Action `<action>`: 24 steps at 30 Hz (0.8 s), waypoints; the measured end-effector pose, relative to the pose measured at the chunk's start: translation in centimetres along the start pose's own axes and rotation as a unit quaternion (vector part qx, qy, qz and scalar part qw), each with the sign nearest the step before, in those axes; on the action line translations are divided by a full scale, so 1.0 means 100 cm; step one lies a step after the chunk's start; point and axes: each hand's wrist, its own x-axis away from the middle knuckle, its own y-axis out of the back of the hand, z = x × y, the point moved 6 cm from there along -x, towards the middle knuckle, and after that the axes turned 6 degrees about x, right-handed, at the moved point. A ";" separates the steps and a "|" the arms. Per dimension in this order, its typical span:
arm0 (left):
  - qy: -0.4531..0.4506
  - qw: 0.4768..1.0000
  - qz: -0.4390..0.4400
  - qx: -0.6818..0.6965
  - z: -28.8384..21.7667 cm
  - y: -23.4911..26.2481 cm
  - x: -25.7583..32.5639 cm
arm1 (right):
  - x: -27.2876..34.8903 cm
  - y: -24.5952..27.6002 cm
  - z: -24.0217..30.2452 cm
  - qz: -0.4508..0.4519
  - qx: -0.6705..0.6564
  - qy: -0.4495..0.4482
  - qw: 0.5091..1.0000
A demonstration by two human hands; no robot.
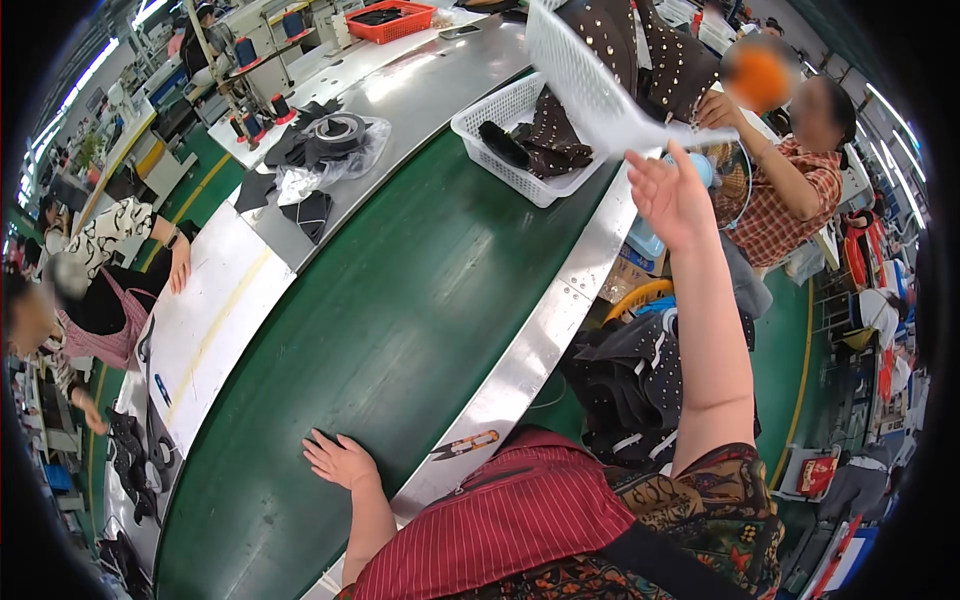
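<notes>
My left hand (340, 461) rests flat on the green conveyor belt (380, 320), fingers apart, holding nothing. My right hand (668, 192) is raised with its fingers spread, just below a tilted white plastic basket (590, 85) that a person in a plaid shirt (790, 195) holds up at its far corner. I cannot tell whether my fingers touch that basket. Dark studded pieces (640, 45) show above the tilted basket. A second white basket (510, 140) with dark studded pieces stands on the belt's far edge.
Small orange-handled snips (465, 443) lie on the metal rail near me. Dark studded pieces (630, 380) are piled at my right. Black pieces and tape rolls in plastic (325, 150) sit across the belt. A red basket (392, 18) stands farther off. Other workers are at the left.
</notes>
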 end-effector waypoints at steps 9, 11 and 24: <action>0.005 0.999 0.033 -0.032 -0.004 -0.004 0.001 | -0.082 0.012 -0.134 -0.026 0.463 0.052 0.884; 0.007 0.999 0.022 -0.037 0.003 -0.006 -0.001 | -0.096 0.010 -0.151 -0.046 0.575 0.113 0.809; -0.095 0.991 -0.082 -0.042 -0.012 0.015 0.009 | -0.097 0.003 -0.172 -0.021 0.758 0.122 0.640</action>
